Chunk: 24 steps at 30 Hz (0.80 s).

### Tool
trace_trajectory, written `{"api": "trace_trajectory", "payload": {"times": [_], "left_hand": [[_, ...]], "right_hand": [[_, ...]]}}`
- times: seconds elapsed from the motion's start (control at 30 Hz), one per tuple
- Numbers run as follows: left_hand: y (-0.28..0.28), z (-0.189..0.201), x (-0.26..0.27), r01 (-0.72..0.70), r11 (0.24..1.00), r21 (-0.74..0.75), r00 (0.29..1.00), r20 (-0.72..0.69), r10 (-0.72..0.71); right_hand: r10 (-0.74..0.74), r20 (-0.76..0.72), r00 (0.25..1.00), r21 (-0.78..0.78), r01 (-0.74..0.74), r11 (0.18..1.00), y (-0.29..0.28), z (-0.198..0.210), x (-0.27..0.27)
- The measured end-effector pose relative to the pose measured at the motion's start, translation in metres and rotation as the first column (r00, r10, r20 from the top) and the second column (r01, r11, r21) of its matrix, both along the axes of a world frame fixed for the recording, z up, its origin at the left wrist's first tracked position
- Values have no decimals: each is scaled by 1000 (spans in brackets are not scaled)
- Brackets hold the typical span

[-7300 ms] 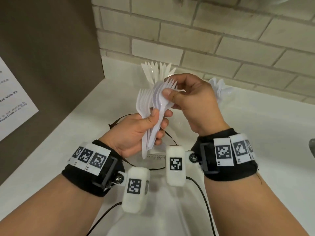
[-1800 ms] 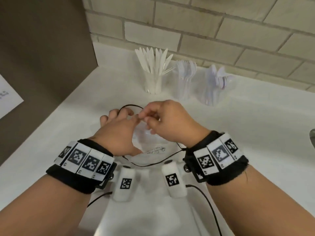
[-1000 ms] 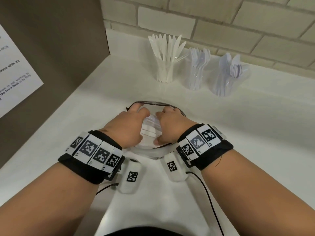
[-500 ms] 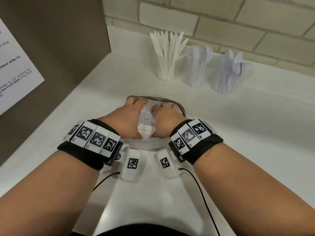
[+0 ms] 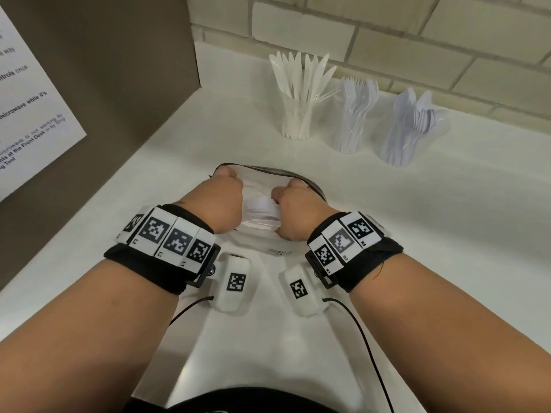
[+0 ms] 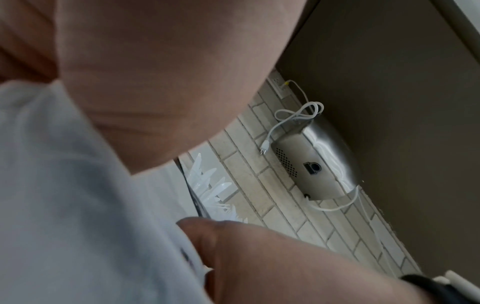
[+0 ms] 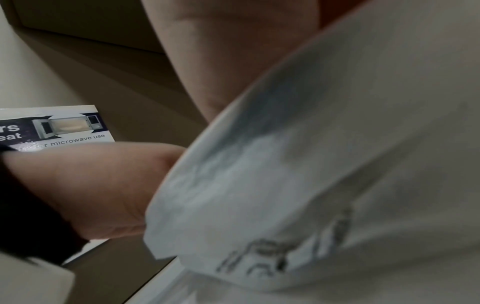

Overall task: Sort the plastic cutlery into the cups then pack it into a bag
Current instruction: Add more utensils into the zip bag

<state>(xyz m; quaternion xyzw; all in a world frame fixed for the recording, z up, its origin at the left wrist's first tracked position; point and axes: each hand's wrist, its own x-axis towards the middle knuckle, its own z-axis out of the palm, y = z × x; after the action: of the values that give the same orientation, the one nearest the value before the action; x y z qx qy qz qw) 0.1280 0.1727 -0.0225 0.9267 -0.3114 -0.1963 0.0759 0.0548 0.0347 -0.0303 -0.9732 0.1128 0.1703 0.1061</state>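
Note:
A clear plastic bag with a black zip rim [image 5: 269, 169] lies on the white counter [image 5: 447, 234], its mouth pointing away from me. My left hand [image 5: 222, 198] grips the left side of the mouth and my right hand [image 5: 293, 208] grips the right side, fingers curled over the edge. The mouth gapes between them. Three clear cups stand at the back: knives [image 5: 298, 114], forks [image 5: 354, 123], spoons [image 5: 410, 132]. In the left wrist view the bag's film [image 6: 78, 205] fills the lower left and the knives [image 6: 207, 189] show beyond it. The right wrist view is mostly bag [image 7: 311, 185].
A brown side panel [image 5: 104, 84] with a printed notice [image 5: 29, 120] closes off the left. The brick wall [image 5: 387, 40] stands right behind the cups. A metal wall unit [image 6: 311, 164] with a white cord hangs above. Black cables [image 5: 366, 347] run from my wrist cameras.
The forks I held went into the middle cup. Both hands then came down to the bag and took hold of its mouth, which now gapes; in the last half second they hardly moved.

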Motion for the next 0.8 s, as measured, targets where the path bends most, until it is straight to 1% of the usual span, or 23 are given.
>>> {"api": "trace_trajectory", "payload": {"times": [0.07,0.13,0.23,0.3,0.37,0.47,0.57,0.7,0.77,0.8], "left_hand": [[3,-2,1,-10,1000,26,999,-50,11],[4,-1,0,-29,1000,3,996,-87,29],[4,2,0,-64,997,-50,992,-114,58],[5,2,1,-75,995,-63,990,-122,67],[5,3,1,-61,995,-82,990,-130,50],[8,4,3,-50,994,-98,991,-130,37],[13,4,5,-37,995,-95,993,-112,26],[15,5,4,-35,993,-115,992,-123,20],[13,5,2,19,996,-89,994,-107,-29],[12,4,1,60,997,-49,993,-96,-65]], "right_hand": [[-10,45,999,55,8,998,-2,0,-2],[-2,54,999,66,-2,998,-3,1,-4],[94,-30,995,-50,-96,994,0,6,-5],[160,-74,984,-50,-164,985,0,9,-4],[185,-93,978,-21,-188,982,0,11,-4],[141,-83,987,-38,-144,989,0,8,-6],[104,-41,994,-47,-106,993,-2,4,-9],[75,37,996,53,-77,996,-9,8,-13],[62,54,997,102,-67,993,-13,11,-14],[57,54,997,122,-63,990,-13,12,-15]]}}
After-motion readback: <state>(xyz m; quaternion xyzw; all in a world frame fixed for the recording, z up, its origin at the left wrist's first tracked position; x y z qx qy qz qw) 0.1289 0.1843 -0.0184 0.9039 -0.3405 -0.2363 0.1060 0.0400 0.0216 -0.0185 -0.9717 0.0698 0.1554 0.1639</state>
